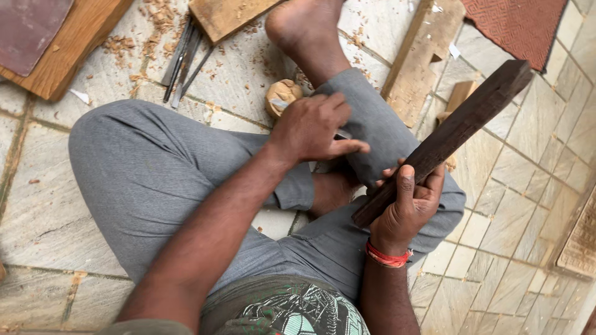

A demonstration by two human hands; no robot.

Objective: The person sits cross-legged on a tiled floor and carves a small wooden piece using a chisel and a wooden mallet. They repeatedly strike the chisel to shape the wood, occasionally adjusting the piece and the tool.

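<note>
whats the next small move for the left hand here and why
Probably lift the left hand with whatever it grips toward the dark wooden bar. The right hand holds that bar by its lower end, angled up over the knee, while the left hand rests apart from it on the grey trouser leg. What it holds is mostly hidden.

No packages, labels, signs or screens anywhere in view.

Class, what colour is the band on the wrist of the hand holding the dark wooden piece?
Red, seen in the head view: the band circles the right hand's wrist.
</note>
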